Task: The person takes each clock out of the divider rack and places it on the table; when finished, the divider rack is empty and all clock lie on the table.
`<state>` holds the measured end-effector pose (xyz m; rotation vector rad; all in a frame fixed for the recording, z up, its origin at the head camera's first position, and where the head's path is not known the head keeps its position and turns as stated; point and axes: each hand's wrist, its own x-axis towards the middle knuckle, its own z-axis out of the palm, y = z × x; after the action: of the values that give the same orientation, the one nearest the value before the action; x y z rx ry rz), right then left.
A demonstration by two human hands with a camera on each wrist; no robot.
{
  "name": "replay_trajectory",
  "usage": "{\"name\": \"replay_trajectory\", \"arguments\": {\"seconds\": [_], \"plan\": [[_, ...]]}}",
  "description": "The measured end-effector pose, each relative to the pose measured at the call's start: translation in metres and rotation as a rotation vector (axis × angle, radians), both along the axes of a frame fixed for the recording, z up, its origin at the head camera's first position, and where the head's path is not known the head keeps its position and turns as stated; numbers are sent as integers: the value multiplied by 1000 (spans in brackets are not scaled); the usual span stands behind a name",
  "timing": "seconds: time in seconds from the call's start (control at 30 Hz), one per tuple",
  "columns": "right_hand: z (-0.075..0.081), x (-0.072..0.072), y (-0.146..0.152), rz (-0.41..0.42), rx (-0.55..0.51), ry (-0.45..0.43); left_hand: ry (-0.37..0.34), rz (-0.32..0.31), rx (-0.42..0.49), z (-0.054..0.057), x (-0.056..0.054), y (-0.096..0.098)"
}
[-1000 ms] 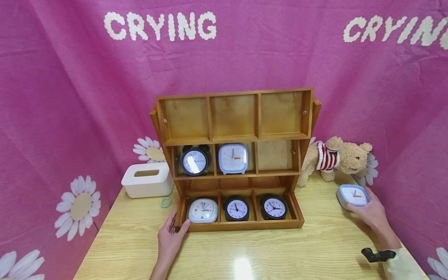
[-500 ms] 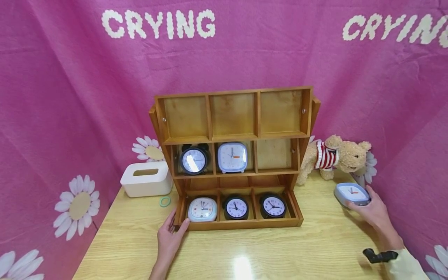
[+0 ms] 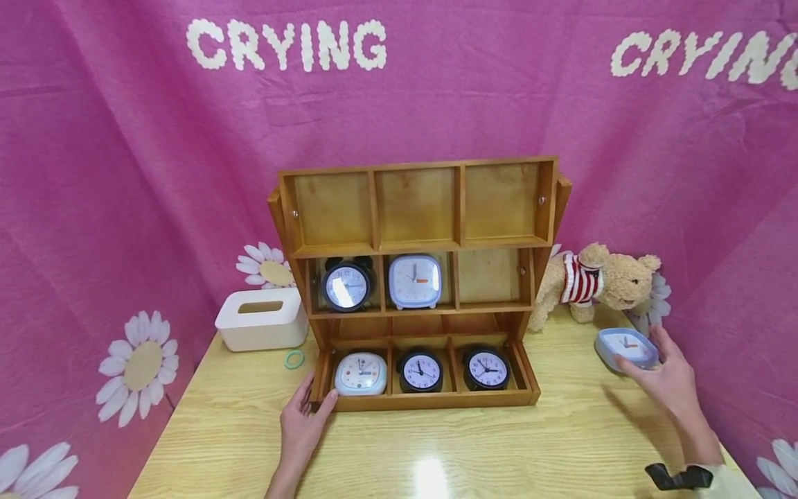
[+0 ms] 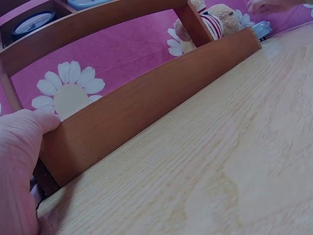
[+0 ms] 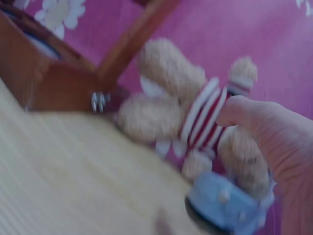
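A wooden display shelf [image 3: 430, 400] with three tiers of compartments stands mid-table. At its lower left corner, my left hand [image 3: 302, 423] grips the frame, thumb on the front board [image 4: 142, 107] and fingers at the side. On the right, a light blue alarm clock [image 3: 625, 348] lies face up on the table. My right hand [image 3: 667, 378] is just beside that clock, thumb and fingers spread; the right wrist view shows a gap between thumb and clock. The bottom tier holds a pale blue clock [image 3: 361, 374] and two black clocks, one in the middle [image 3: 421, 372], one right [image 3: 487, 369].
The middle tier holds a black twin-bell clock [image 3: 346, 286] and a lilac square clock [image 3: 415, 281]. Left of the shelf are a white tissue box [image 3: 262, 326] and a green ring [image 3: 294, 359]. A teddy bear [image 3: 623, 281] in a striped shirt lies right, against the pink curtain [image 3: 436, 104].
My right hand held the light blue clock, set it on the table slightly to the left, then let go and drew its fingers off. My left hand stays on the shelf corner.
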<state>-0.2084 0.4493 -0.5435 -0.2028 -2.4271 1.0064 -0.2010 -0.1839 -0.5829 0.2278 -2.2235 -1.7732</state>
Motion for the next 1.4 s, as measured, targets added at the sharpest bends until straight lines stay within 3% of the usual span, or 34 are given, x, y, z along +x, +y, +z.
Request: {"name": "replay_trajectory", "arguments": {"seconds": [0.17,0.37,0.53,0.8,1.0,1.23,1.4], "plan": [[31,7,-35,3,-113,92,12,2,-4,0,1,-1],[61,6,-75,43,-195,292,37,19,-7,4,2,3],[76,2,-108,192,-229,447,36,9,2,6,1,4],[96,-1,-163,480,-289,572,4,2,-10,3,0,1],[106,-7,-206,612,-297,571,10,2,-15,3,1,2],[111,-15,-239,612,-242,443,13,3,-8,2,0,1],[114,-23,-259,640,-236,470,8,4,2,2,0,0]]}}
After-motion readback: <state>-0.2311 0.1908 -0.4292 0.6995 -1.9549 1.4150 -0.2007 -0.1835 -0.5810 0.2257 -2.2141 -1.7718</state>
